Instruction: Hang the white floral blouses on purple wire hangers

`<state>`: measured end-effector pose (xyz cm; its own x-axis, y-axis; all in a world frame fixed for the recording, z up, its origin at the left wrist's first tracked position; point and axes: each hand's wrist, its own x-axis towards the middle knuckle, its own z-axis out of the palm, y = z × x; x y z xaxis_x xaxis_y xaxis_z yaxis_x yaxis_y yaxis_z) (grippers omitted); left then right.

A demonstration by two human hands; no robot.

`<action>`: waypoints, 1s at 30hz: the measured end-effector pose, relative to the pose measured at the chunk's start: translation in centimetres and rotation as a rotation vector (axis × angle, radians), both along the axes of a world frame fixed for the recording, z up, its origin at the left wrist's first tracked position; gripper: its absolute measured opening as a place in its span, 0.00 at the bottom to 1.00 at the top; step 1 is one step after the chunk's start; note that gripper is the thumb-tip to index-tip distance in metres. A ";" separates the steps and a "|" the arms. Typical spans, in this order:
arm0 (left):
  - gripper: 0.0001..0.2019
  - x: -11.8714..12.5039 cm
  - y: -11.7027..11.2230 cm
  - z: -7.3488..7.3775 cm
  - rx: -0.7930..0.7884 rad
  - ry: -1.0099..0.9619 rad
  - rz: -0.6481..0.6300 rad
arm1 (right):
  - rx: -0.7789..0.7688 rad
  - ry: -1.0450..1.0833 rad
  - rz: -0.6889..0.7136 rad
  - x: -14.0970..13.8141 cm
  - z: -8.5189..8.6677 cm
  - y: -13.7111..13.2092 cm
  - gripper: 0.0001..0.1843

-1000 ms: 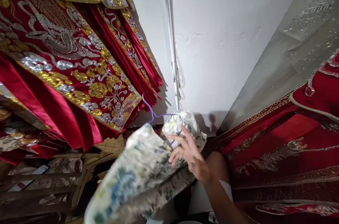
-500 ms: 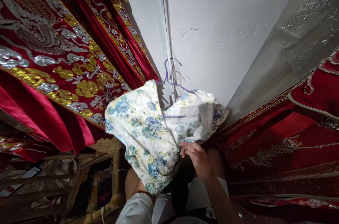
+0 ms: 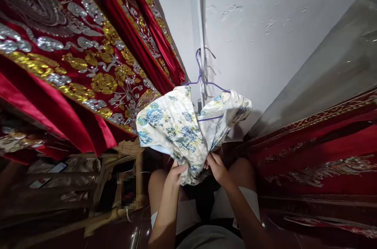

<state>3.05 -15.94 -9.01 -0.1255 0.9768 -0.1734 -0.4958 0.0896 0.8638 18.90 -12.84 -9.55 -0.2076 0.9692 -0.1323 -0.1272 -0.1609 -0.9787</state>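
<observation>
A white short-sleeved top with blue and yellow flowers hangs on a purple hanger. At its lower left edge, my left hand grips the gathered cloth, thumb on the outside and the other fingers partly hidden. My right hand pinches the garment's right side near the waist, where the front panels cross. The cloth is bunched between my two hands. Its bottom hem hangs over my lap, and part of the inside shows at the neckline.
Red cloth with gold and silver embroidery hangs on the left. More red trimmed fabric lies to the right. A metal strip runs down the white wall. At lower left stands a wooden frame, with a phone beyond it.
My left hand has come out from beneath the garment and now grips its left edge. The cloth is gathered in at the waist. The camera view has shifted slightly.
</observation>
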 end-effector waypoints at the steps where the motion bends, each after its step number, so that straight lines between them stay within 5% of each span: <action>1: 0.31 -0.1 0.5 0.0 -0.021 -0.017 -0.006 | 0.006 -0.011 0.022 -0.4 0.0 0.0 0.37; 4: 0.33 -0.5 1.7 -0.3 -0.062 -0.008 0.103 | 0.031 0.019 0.028 -1.5 0.2 0.0 0.37; 10: 0.21 0.8 2.3 -3.9 0.177 0.487 0.805 | 0.012 0.023 -0.033 -0.8 0.6 0.4 0.30; 12: 0.19 2.2 1.9 -5.0 0.287 0.679 0.696 | 0.024 -0.020 -0.001 -0.2 0.6 0.5 0.26; 15: 0.15 4.3 1.7 -5.8 0.301 0.727 0.278 | 0.046 -0.074 0.137 0.7 0.7 0.7 0.18; 19: 0.08 5.9 2.5 -6.0 0.206 0.638 0.216 | 0.019 -0.102 0.285 2.2 2.7 3.1 0.15; 26: 0.09 7.3 4.3 -7.5 0.231 0.697 0.095 | 0.148 0.042 0.073 2.6 13.8 11.2 0.16; 30: 0.04 6.9 5.4 -6.8 0.348 0.865 -0.104 | 0.202 0.142 -0.044 0.9 17.2 12.0 0.16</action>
<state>9.90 -10.54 -15.82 0.0167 0.9697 0.2439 0.3277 -0.2357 0.9149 19.83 -0.86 7.67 -0.1671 0.9816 0.0927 -0.2683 0.0452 -0.9623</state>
